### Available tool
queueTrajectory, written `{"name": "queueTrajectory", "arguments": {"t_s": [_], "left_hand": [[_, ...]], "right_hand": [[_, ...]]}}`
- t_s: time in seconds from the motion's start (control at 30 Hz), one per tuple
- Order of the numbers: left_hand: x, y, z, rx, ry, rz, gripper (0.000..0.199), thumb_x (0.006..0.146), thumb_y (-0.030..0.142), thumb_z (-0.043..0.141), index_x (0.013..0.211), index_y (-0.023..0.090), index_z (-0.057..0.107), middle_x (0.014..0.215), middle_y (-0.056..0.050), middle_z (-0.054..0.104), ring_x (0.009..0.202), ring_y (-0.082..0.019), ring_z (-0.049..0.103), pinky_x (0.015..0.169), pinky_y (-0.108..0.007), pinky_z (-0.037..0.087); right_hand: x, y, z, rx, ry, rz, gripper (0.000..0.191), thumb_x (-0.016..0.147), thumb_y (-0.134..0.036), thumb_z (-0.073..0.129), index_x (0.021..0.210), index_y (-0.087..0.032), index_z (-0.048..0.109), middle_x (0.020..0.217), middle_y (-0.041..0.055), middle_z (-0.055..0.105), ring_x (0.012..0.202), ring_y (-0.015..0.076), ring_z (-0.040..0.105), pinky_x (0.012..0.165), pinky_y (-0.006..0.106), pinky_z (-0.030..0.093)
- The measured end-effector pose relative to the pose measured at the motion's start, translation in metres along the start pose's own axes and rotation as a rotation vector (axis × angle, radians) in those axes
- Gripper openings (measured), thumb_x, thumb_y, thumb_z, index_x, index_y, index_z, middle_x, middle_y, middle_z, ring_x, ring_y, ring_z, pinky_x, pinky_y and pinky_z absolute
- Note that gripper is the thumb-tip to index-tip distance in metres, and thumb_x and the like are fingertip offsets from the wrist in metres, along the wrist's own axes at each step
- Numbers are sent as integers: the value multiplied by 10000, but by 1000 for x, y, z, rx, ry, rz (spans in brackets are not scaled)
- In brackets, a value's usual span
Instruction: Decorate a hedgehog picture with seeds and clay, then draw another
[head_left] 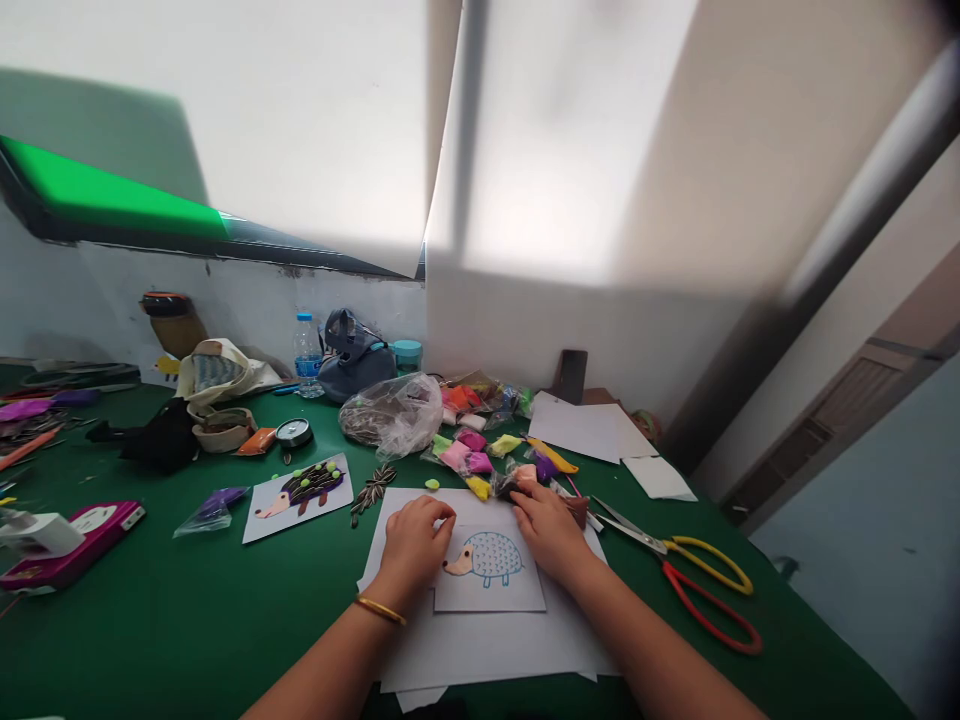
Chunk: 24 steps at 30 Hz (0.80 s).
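On white sheets in front of me lies a small card point(487, 598) with a blue-outlined hedgehog drawing point(495, 556); its face is filled in peach, with a dark nose and eye. My left hand point(414, 540) rests at the card's left edge, fingers curled together; whatever they may hold is hidden. My right hand point(551, 522) lies over the card's upper right, its fingers stretched towards a peach clay packet point(526, 474) and a dark packet beside it. Brown clay point(577, 510) shows just beyond that hand. A finished-looking hedgehog picture point(300, 490) with dark spines and green dots lies to the left.
Sunflower seeds point(373, 492) are piled behind the sheets, near a green clay ball point(432, 484). Several coloured clay packets point(472, 450) lie further back. Open scissors point(667, 548) are on the right. A plastic bag point(394, 415), water bottle point(307, 358) and phone point(572, 376) stand along the wall.
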<state>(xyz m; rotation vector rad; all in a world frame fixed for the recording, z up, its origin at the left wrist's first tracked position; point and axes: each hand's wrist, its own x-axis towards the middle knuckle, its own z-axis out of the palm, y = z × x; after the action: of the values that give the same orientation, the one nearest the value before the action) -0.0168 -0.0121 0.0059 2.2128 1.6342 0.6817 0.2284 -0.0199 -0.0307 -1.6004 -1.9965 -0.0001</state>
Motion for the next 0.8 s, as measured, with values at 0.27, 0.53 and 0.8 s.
{"name": "queueTrajectory", "arguments": {"t_s": [0.27,0.53,0.8], "left_hand": [[1,-3,-1,-16,32,27,171,925,252,527,909,249,697,1012,-20,698,1022,-202,613,852,-333,409],[8,-4,0,-128,109,14,237,954,298,455,920,230,680,1023,-45,694,1006,-213,617,866,-326,453],[12,11,-37,53,165,128,202,925,290,518,902,250,714,1011,-32,702,980,-219,622,858,-339,420]], "right_hand": [[1,10,-18,-35,198,21,403,903,-189,442,1229,-209,678,1306,106,618,1204,277,551,1014,448,445],[-30,53,-24,-193,194,201,378,845,-220,539,1196,-268,672,1173,91,672,1109,302,547,889,452,443],[-8,36,-18,-175,163,96,419,888,-131,447,1231,-253,653,1241,77,665,1195,279,539,949,453,440]]}}
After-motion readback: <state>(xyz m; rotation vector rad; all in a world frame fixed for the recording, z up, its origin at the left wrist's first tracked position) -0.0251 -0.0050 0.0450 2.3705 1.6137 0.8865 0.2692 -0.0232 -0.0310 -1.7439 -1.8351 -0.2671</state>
